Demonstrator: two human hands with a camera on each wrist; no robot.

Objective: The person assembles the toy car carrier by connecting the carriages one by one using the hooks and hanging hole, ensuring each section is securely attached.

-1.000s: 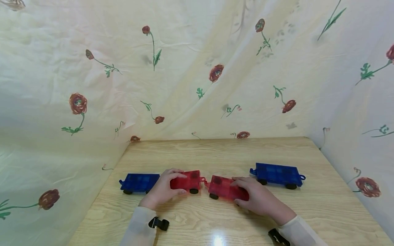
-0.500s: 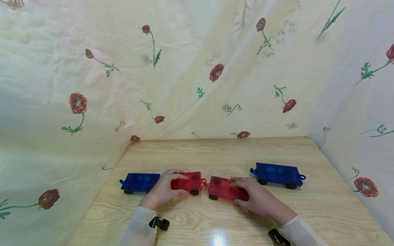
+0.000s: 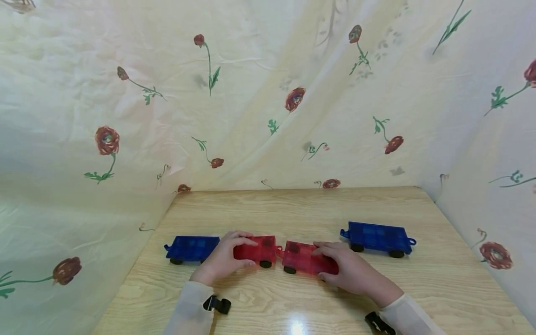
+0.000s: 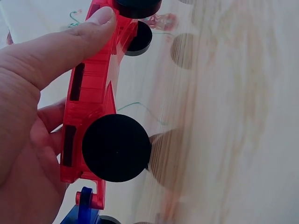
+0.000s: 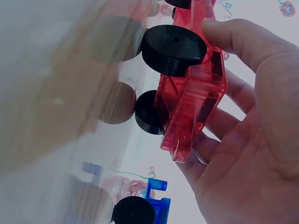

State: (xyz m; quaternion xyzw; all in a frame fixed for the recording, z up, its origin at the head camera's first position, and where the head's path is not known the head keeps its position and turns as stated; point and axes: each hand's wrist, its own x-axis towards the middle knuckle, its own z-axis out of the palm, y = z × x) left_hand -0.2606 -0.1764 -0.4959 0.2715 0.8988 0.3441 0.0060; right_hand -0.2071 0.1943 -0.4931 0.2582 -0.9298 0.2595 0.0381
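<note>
- Left hand (image 3: 224, 259) grasps a red toy train car (image 3: 264, 250) near the middle of the table (image 3: 268, 207), thumb on the near side and fingers over the far side.
- Right hand (image 3: 351, 270) grips a second red car (image 3: 300, 257) by its right end, thumb again on the near side.
- Between the hands, the two red cars' couplings (image 3: 279, 251) meet; whether they are latched cannot be told.
- Left of the first red car is a blue car (image 3: 190, 249); the left wrist view shows their couplings touching.
- Another blue car (image 3: 378, 237) stands apart, behind and to the right of the second red car.
- Floral cloth (image 3: 251, 116) hangs behind the table.
</note>
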